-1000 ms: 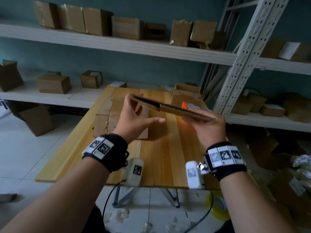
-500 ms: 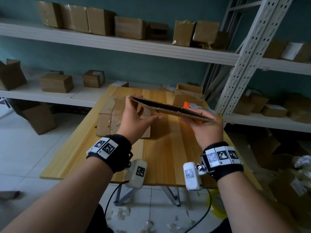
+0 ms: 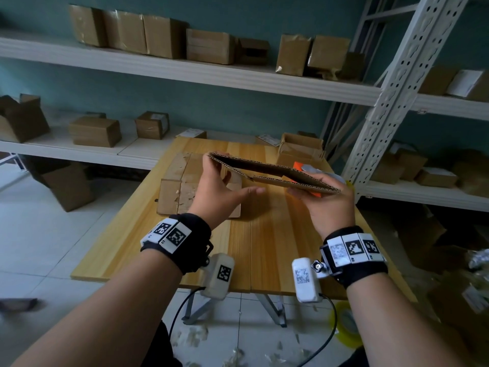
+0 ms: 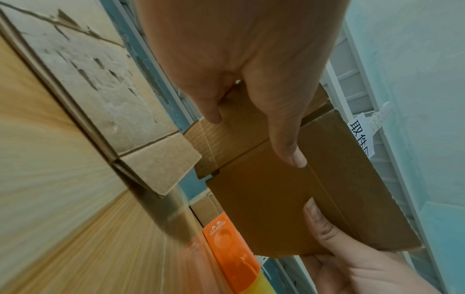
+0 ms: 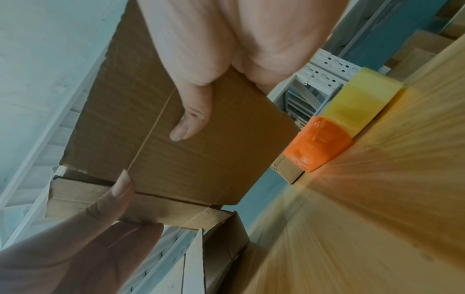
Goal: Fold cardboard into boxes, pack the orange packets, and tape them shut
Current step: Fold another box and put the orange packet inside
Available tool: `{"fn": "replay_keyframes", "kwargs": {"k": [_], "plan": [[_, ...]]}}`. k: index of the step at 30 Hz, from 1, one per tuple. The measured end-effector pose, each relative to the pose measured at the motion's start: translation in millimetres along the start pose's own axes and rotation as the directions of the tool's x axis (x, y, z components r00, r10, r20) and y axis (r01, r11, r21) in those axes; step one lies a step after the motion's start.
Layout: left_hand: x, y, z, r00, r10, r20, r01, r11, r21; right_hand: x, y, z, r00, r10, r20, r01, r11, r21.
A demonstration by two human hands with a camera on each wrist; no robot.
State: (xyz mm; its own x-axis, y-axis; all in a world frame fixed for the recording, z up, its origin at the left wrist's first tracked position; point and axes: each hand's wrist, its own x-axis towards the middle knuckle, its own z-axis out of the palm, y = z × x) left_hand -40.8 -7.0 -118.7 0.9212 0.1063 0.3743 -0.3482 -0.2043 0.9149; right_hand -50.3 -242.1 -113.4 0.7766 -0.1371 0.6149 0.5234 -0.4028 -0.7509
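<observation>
I hold a flattened brown cardboard box (image 3: 277,172) level above the wooden table (image 3: 264,247). Its two layers gape slightly along the near edge. My left hand (image 3: 219,186) grips the left end, with the thumb stretched out underneath (image 4: 289,149). My right hand (image 3: 328,205) grips the right end, its thumb lying on the underside (image 5: 191,119). An orange packet (image 3: 298,165) lies on the table behind my right hand, mostly hidden by the cardboard; it also shows in the wrist views (image 4: 231,248) (image 5: 317,143).
A stack of flat cardboard (image 3: 180,189) lies on the table's left half under my left hand. An open box (image 3: 301,148) stands at the table's back right. Shelves with several boxes run behind, a white rack post (image 3: 391,96) rises at right, and a yellow tape roll (image 3: 344,327) lies on the floor.
The cardboard's two layers have parted a little between my hands, and it now lies more level. Both hands keep their hold on its ends.
</observation>
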Motion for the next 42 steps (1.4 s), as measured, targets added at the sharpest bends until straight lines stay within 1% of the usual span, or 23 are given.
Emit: {"fn": "replay_keyframes", "kwargs": {"k": [4, 7, 12, 15, 21, 25, 27, 29, 31, 32, 34, 35, 36, 38, 40, 42], "plan": [[-1.1, 3.1, 0.8, 1.000, -0.007, 0.006, 0.007, 1.000, 0.018, 0.3, 0.3, -0.2, 1.000, 0.008, 0.003, -0.008, 1.000, 0.003], [-2.1, 4.2, 1.8, 1.000, -0.007, 0.012, 0.006, 0.999, 0.032, 1.2, 0.7, 1.3, 1.000, 0.018, 0.011, -0.017, 0.999, -0.032], [-5.5, 5.9, 3.4, 0.995, 0.087, 0.051, -0.090, 0.993, 0.071, -1.7, -2.1, 5.2, 1.000, 0.026, 0.013, -0.026, 0.999, -0.040], [-8.7, 4.3, 7.0, 0.985, 0.140, 0.099, -0.147, 0.987, 0.060, -1.7, -4.0, 4.6, 0.998, 0.049, 0.046, -0.049, 0.999, -0.012], [-10.1, 3.7, 9.8, 0.969, 0.186, 0.160, -0.204, 0.973, 0.104, -5.7, -9.1, 2.4, 0.989, 0.128, 0.075, -0.128, 0.992, -0.002], [-10.4, 11.0, 8.5, 0.962, 0.200, 0.188, -0.216, 0.974, 0.070, -10.4, -18.7, -6.7, 0.983, 0.145, 0.116, -0.145, 0.989, -0.011], [-10.5, 13.5, 6.1, 0.957, 0.185, 0.224, -0.195, 0.981, 0.020, -14.1, -27.8, -10.1, 0.973, 0.171, 0.152, -0.175, 0.984, 0.014], [-11.8, 13.9, 5.0, 0.956, 0.145, 0.257, -0.136, 0.989, -0.051, -16.6, -34.3, -14.4, 0.946, 0.267, 0.186, -0.281, 0.958, 0.053], [-13.7, 14.1, 5.8, 0.962, 0.118, 0.247, -0.100, 0.992, -0.083, -17.4, -28.1, -16.1, 0.914, 0.356, 0.196, -0.379, 0.920, 0.097], [-13.3, 12.9, 6.5, 0.965, 0.112, 0.235, -0.093, 0.991, -0.094, -17.6, -26.9, -15.3, 0.894, 0.401, 0.201, -0.433, 0.887, 0.158], [-13.6, 12.4, 7.6, 0.964, 0.126, 0.234, -0.097, 0.987, -0.130, -14.9, -23.1, -12.7, 0.859, 0.475, 0.190, -0.511, 0.780, 0.361], [-14.6, 14.0, 8.4, 0.961, 0.133, 0.242, -0.099, 0.984, -0.147, -14.0, -25.1, -12.1, 0.849, 0.493, 0.188, -0.520, 0.725, 0.451], [-13.9, 12.8, 9.6, 0.960, 0.134, 0.245, -0.099, 0.983, -0.152, -13.4, -28.6, -12.1, 0.845, 0.503, 0.182, -0.520, 0.690, 0.504], [-14.6, 15.4, 12.3, 0.961, 0.140, 0.240, -0.110, 0.985, -0.134, -14.2, -35.8, -13.5, 0.834, 0.527, 0.163, -0.518, 0.647, 0.560], [-18.1, 21.8, 14.6, 0.965, 0.127, 0.230, -0.106, 0.989, -0.104, -14.4, -36.9, -17.4, 0.822, 0.533, 0.200, -0.531, 0.592, 0.606], [-20.6, 25.6, 16.8, 0.965, 0.066, 0.253, -0.042, 0.994, -0.100, -14.3, -39.0, -20.8, 0.819, 0.520, 0.244, -0.535, 0.535, 0.654]]}}
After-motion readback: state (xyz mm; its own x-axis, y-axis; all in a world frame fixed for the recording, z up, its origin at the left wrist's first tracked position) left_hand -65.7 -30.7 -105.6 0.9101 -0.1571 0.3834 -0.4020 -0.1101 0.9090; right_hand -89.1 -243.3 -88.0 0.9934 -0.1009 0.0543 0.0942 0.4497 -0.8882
